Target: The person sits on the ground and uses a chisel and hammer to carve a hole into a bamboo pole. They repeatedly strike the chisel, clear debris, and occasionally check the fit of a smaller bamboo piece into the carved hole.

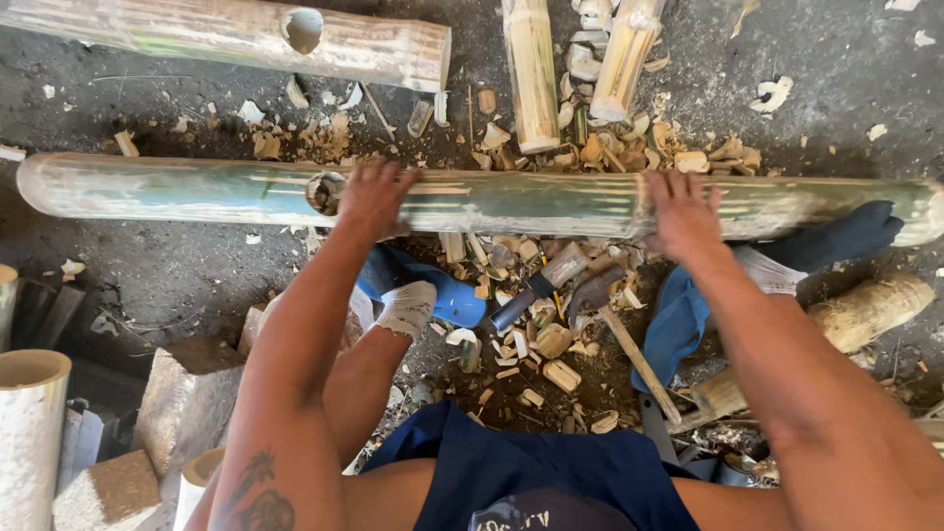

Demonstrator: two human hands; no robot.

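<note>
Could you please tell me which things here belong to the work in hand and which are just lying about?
In hand: green bamboo pole, left hand, right hand.
Lying about: hammer, hatchet, pale bamboo pole, split bamboo pieces, wood chips.

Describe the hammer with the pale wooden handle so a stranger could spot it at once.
Find the long green bamboo pole under both hands. Just below it, among the chips, lies the hammer. Unlike the dark-handled mallet beside it, its wooden handle is pale and slim.

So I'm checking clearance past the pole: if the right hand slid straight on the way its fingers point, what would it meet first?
Probably the pile of bamboo offcuts just beyond the green bamboo pole that the right hand rests on; depth is uncertain.
</note>
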